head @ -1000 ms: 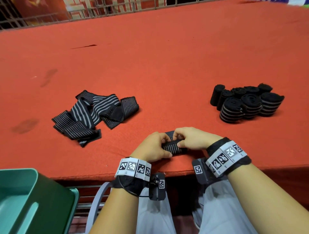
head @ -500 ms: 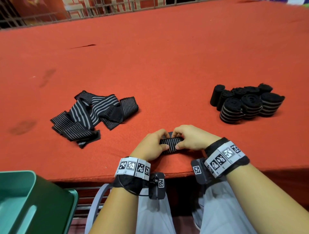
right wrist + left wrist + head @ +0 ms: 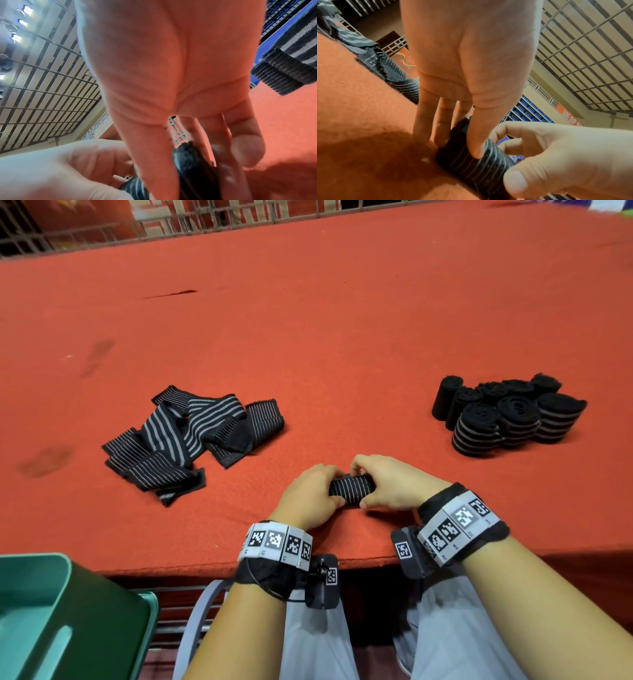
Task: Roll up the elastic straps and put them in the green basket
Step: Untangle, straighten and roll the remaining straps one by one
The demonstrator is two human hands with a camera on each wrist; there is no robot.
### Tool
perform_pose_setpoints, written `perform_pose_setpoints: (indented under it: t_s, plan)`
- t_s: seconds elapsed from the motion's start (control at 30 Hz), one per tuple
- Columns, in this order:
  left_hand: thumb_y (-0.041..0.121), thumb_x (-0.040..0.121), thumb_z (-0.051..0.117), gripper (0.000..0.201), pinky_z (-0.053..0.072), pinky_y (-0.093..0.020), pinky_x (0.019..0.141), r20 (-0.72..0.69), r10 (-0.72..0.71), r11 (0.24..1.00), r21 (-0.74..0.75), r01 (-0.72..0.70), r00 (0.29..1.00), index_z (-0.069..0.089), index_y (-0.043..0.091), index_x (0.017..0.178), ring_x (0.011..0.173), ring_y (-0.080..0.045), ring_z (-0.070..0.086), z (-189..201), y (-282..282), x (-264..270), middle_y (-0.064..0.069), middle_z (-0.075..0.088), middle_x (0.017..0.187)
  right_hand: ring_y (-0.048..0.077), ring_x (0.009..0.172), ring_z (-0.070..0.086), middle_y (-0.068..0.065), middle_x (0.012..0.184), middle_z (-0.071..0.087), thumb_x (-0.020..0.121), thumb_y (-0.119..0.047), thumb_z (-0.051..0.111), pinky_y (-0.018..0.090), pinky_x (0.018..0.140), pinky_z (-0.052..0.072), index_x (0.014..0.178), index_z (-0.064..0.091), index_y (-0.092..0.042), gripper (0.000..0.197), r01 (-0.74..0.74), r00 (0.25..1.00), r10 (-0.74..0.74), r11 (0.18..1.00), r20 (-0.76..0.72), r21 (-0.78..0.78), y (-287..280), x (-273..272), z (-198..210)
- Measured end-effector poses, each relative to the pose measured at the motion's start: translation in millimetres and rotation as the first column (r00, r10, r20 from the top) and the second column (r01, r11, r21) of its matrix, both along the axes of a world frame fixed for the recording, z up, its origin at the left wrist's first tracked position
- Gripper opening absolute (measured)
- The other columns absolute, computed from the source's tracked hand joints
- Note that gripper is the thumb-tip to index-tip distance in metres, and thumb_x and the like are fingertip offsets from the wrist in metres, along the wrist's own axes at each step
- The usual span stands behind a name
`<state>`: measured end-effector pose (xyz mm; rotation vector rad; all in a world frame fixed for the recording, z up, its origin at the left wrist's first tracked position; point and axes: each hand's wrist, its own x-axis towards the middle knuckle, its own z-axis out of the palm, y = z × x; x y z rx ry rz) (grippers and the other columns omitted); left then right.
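Observation:
A black strap with thin grey stripes [image 3: 351, 490] is wound into a roll near the table's front edge. My left hand [image 3: 313, 493] grips its left end and my right hand [image 3: 387, 486] grips its right end, thumbs on the near side, fingers curled over the far side. The left wrist view shows the roll [image 3: 476, 167] lying on the red cloth with my left thumb on top. Blurred in the right wrist view, the roll's end [image 3: 190, 162] sits between my fingers. The green basket [image 3: 51, 618] is below the table at the lower left.
A loose heap of unrolled striped straps [image 3: 185, 436] lies left of my hands. Several finished rolls [image 3: 507, 416] are stacked at the right. The red felt table [image 3: 308, 337] stretches far back to a metal railing [image 3: 171, 220]. My knees are under the front edge.
The strap has been rolled tighter between my hands, which shifted slightly away from me on the table. The heaps have not moved.

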<state>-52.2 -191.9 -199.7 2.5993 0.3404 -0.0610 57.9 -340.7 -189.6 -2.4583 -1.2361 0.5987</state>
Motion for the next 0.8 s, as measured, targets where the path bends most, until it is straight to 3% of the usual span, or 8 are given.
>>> perform_pose_setpoints:
  t_s: [0.13, 0.27, 0.53, 0.67, 0.73, 0.8]
  plan:
    - [0.026, 0.089, 0.068, 0.032, 0.048, -0.042, 0.092, -0.016, 0.008, 0.999, -0.038, -0.008, 1.0, 0.055, 0.029, 0.118, 0.104, -0.019, 0.059, 1, 3, 3, 0.002, 0.062, 0.113, 0.019, 0.098, 0.054, -0.004, 0.106, 0.048, 0.077, -0.022, 0.078, 0.038, 0.09, 0.047, 0.115, 0.053, -0.026, 0.045, 0.002, 0.999, -0.001, 1.0, 0.038, -0.021, 6, 6, -1]
    - [0.03, 0.095, 0.06, 0.029, 0.045, -0.043, 0.096, -0.057, 0.02, 1.0, -0.02, -0.021, 0.998, 0.057, 0.028, 0.124, 0.105, -0.02, 0.055, -2, 8, 10, 0.002, 0.053, 0.111, 0.021, 0.103, 0.054, -0.003, 0.107, 0.048, 0.084, -0.025, 0.073, 0.039, 0.095, 0.045, 0.116, 0.059, -0.023, 0.035, -0.015, 0.998, 0.018, 0.999, 0.065, -0.039, 12, 13, 0]
    - [0.028, 0.102, 0.049, 0.029, 0.041, -0.036, 0.097, -0.091, 0.022, 1.0, -0.016, -0.024, 0.996, 0.058, 0.02, 0.128, 0.112, -0.021, 0.053, -7, 18, 27, -0.003, 0.054, 0.119, 0.021, 0.109, 0.058, 0.002, 0.116, 0.064, 0.094, -0.024, 0.063, 0.036, 0.096, 0.045, 0.125, 0.065, -0.021, 0.031, 0.015, 1.0, -0.015, 0.998, 0.003, -0.057, 20, 24, 1]
    - [0.027, 0.103, 0.046, 0.03, 0.04, -0.037, 0.098, -0.11, 0.022, 0.999, -0.036, -0.027, 0.994, 0.06, 0.018, 0.128, 0.114, -0.023, 0.053, -11, 24, 36, -0.005, 0.055, 0.122, 0.021, 0.099, 0.064, 0.004, 0.114, 0.068, 0.097, -0.022, 0.057, 0.034, 0.088, 0.05, 0.126, 0.065, -0.02, 0.029, 0.045, 0.996, -0.052, 0.995, -0.075, -0.088, 27, 31, -1]
    - [0.026, 0.103, 0.045, 0.031, 0.04, -0.037, 0.098, -0.117, 0.025, 0.999, -0.044, -0.03, 0.993, 0.061, 0.017, 0.128, 0.115, -0.024, 0.053, -14, 27, 41, -0.007, 0.055, 0.122, 0.021, 0.077, 0.067, 0.009, 0.104, 0.071, 0.099, -0.021, 0.054, 0.035, 0.073, 0.056, 0.124, 0.065, -0.021, 0.027, 0.072, 0.985, -0.086, 0.993, -0.147, -0.095, 30, 35, -4]
    - [0.025, 0.103, 0.044, 0.031, 0.041, -0.036, 0.098, -0.126, 0.033, 0.997, -0.06, -0.041, 0.991, 0.061, 0.016, 0.128, 0.114, -0.024, 0.053, -18, 29, 44, -0.007, 0.054, 0.122, 0.019, 0.062, 0.063, 0.012, 0.096, 0.069, 0.1, -0.017, 0.052, 0.032, 0.056, 0.054, 0.123, 0.064, -0.019, 0.026, 0.092, 0.971, -0.111, 0.991, -0.21, -0.099, 34, 39, -7]
